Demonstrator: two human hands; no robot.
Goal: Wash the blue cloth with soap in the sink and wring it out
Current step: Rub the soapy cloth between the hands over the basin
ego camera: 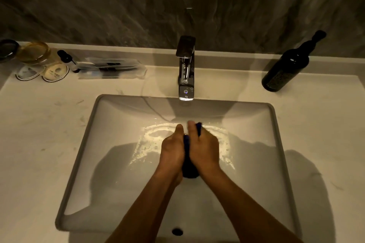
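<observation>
left hand (172, 149) + right hand (204, 149) | both grip blue cloth (189, 169) | over sink (83, 163), seemingly wet

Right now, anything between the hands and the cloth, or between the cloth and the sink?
Nothing visible. The left hand and right hand are already pressed around the blue cloth, bunched between them, over the sink. The tap stands behind, clear of them.
</observation>
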